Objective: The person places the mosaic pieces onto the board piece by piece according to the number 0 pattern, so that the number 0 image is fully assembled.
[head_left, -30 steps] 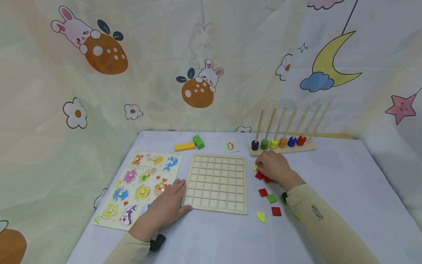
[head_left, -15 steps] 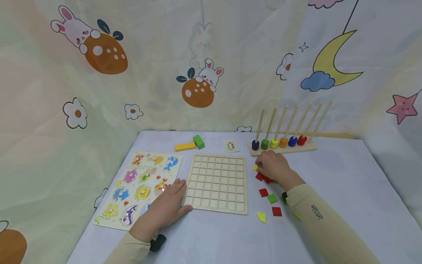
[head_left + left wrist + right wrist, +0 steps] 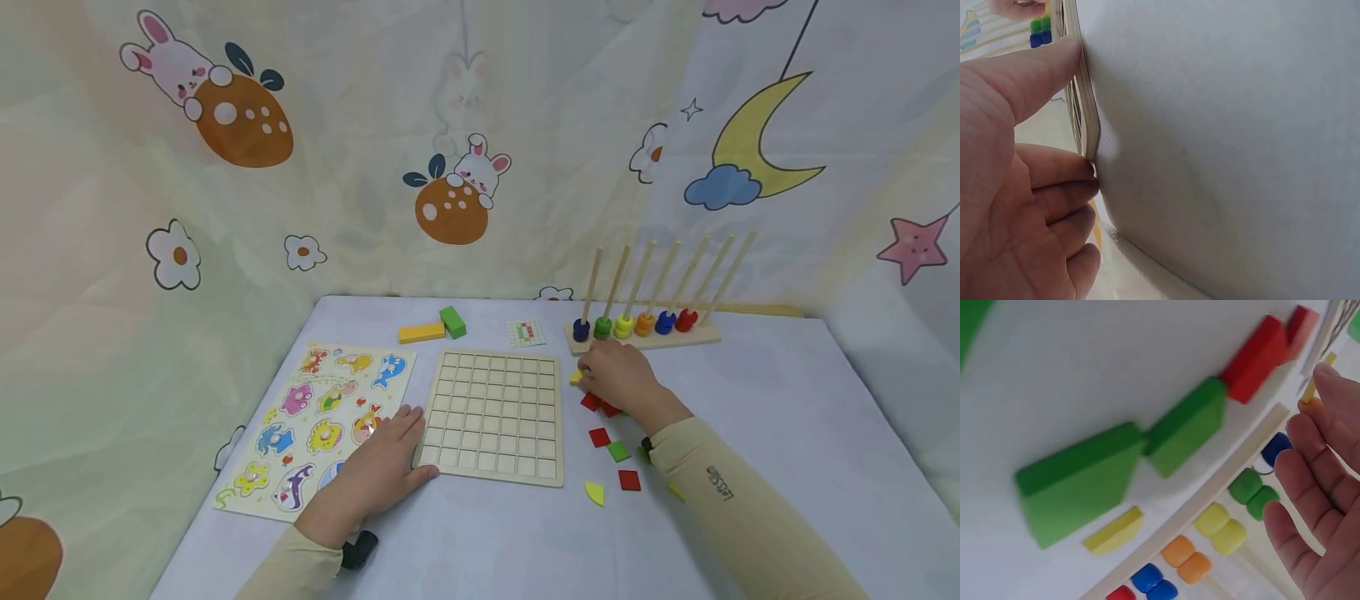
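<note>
My left hand point(image 3: 375, 462) lies with fairly straight fingers along the left edge of a square wooden grid board point(image 3: 495, 417). In the left wrist view, its thumb and fingertips are at the corner of that board point(image 3: 1089, 122). Over at the right, my right hand point(image 3: 626, 379) pinches a small yellow tile point(image 3: 576, 377) between thumb and index finger. The right wrist view shows this yellow tile point(image 3: 1309, 392) from its thin side, the other fingers loosely bent. Under and near the right hand lie red tiles point(image 3: 590, 402), a green tile point(image 3: 618, 451) and a yellow quarter-round tile point(image 3: 594, 493).
Behind the right hand stands a wooden peg rack point(image 3: 645, 333) with coloured beads on upright rods. An animal picture puzzle point(image 3: 330, 400) is partly under the left hand. At the back are a yellow block point(image 3: 422, 333), a green block point(image 3: 452, 322) and a small pattern card point(image 3: 525, 333).
My right hand has shifted very slightly left and away from me with the yellow tile. The left hand and the grid board have stayed in place.
</note>
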Tool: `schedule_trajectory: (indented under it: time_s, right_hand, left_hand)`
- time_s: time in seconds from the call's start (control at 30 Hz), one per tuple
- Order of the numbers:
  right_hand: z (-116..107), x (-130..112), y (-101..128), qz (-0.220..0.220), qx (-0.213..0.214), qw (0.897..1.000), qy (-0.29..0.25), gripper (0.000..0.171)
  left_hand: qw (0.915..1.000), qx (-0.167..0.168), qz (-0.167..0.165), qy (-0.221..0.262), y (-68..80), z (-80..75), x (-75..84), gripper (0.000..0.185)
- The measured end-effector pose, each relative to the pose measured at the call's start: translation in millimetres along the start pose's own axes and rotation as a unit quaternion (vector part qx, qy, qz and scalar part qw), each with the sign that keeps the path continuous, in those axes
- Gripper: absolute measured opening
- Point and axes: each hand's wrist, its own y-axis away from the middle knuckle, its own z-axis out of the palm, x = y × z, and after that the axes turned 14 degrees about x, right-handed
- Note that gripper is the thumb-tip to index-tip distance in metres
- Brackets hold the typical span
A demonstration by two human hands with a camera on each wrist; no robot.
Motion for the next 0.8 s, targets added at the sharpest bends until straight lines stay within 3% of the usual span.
schedule_trajectory:
  time_s: [0.3,0.8]
  right_hand:
    - [-11,-21,-6,-0.02,0.044,0.999,0.002,0.024]
    - [-10,-45,-15,-0.043,0.049,0.998,-0.002,0.025]
  left_hand:
    - [0.9999,-0.002,-0.006,0.013,0.7,-1.2,-0.5,0.086]
    - [0.9999,-0.005,-0.008,0.004,0.8,-3.7,3.9,0.086]
